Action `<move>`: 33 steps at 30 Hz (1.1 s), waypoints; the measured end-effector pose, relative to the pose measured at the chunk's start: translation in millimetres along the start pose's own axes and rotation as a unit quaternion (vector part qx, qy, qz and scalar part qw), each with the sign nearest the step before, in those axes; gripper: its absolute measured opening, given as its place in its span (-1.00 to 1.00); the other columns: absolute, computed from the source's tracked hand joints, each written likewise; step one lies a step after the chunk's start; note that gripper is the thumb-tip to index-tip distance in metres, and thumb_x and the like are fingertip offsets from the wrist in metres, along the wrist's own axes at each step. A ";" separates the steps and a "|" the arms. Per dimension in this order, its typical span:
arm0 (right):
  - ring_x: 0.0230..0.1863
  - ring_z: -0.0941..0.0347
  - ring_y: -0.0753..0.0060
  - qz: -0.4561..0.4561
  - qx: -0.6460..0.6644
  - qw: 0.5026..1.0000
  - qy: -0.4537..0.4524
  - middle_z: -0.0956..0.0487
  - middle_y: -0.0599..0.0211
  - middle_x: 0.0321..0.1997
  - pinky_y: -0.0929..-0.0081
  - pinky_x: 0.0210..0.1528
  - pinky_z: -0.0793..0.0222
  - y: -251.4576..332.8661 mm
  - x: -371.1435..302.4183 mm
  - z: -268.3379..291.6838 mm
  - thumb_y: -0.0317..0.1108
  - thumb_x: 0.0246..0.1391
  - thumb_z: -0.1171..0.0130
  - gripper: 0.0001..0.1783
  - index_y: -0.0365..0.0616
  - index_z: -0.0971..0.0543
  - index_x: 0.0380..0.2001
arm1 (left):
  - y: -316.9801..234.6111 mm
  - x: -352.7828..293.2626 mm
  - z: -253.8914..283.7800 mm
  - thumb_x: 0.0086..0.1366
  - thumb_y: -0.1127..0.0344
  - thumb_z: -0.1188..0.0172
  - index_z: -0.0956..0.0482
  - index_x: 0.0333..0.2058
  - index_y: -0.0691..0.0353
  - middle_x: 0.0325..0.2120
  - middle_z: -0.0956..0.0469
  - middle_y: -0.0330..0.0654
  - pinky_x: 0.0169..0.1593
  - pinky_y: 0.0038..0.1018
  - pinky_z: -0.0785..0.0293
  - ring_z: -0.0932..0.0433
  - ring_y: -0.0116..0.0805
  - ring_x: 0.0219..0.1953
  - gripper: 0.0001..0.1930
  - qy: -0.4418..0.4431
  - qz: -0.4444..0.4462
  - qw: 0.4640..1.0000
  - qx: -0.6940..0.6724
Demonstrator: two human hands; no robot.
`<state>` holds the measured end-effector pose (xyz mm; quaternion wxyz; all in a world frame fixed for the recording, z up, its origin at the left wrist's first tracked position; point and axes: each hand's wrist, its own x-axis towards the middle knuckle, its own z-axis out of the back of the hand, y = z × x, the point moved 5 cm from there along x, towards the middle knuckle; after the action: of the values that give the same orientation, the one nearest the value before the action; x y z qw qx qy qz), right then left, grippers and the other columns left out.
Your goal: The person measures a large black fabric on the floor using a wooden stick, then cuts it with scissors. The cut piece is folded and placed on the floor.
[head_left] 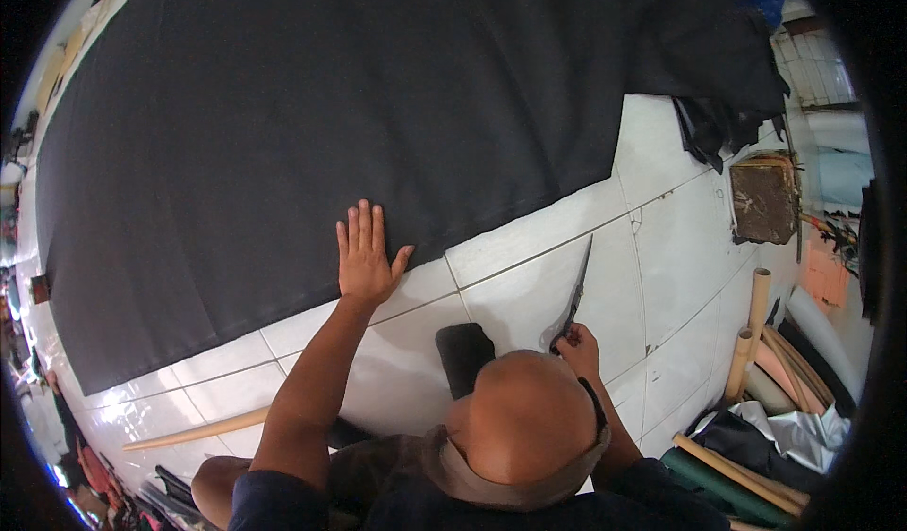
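A large sheet of black fabric (283, 125) lies spread over the white floor tiles, with slight ripples toward its right side. My left hand (368, 262) rests flat on its near edge, fingers stretched out and thumb apart. To the right, my right hand (578, 350) grips a pair of scissors (578, 290) by the handles. Their long blades point away from me, over the bare tiles and apart from the fabric. The blades look closed together. My bent knee partly hides my right forearm.
A dark sock-covered foot (463, 356) is on the tiles between my hands. A wooden stick (203, 429) lies at the left. On the right are a brown block (765, 200), cardboard tubes (759, 304) and rolled materials (822, 337). Black scraps (713, 129) lie at the far right.
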<state>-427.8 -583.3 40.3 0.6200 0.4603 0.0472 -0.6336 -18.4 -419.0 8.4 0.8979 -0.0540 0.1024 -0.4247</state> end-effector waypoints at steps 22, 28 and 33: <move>-0.11 -0.50 0.34 -0.144 0.177 0.909 0.349 -0.60 0.16 -0.17 0.34 -0.04 -0.43 -14.0 -17.4 -106.0 0.06 0.23 -0.24 -0.45 -0.27 -0.50 -0.08 | -68.0 -12.3 18.2 0.20 0.35 -0.27 -0.66 -0.11 0.14 -0.24 -0.52 -0.19 0.30 0.28 -0.18 -0.48 -0.11 -0.04 -0.74 -0.090 -0.075 0.982 -0.150; -0.39 -0.33 0.60 0.054 0.055 0.951 0.299 -0.40 0.48 -0.50 0.50 -0.25 -0.31 114.0 -31.9 -115.6 0.08 0.32 -0.10 -0.56 -0.09 -0.39 -0.36 | -59.0 -15.3 17.1 0.15 0.35 -0.31 -0.67 -0.17 0.13 -0.27 -0.52 -0.18 0.32 0.28 -0.12 -0.49 -0.09 -0.09 -0.76 -0.097 -0.021 0.972 -0.211; -0.49 -0.31 0.59 0.111 0.051 0.952 0.279 -0.38 0.46 -0.54 0.52 -0.38 -0.31 106.2 -20.8 -130.7 0.01 0.31 -0.16 -0.58 -0.13 -0.39 -0.38 | -64.2 -12.6 22.6 0.13 0.37 -0.33 -0.66 -0.20 0.15 -0.28 -0.52 -0.18 0.33 0.28 -0.09 -0.49 -0.07 -0.10 -0.78 -0.123 -0.008 0.960 -0.250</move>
<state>-275.2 -509.5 33.2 0.6239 0.6523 0.1351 -0.4086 -69.3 -449.6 43.9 0.8582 -0.3291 0.0939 -0.3825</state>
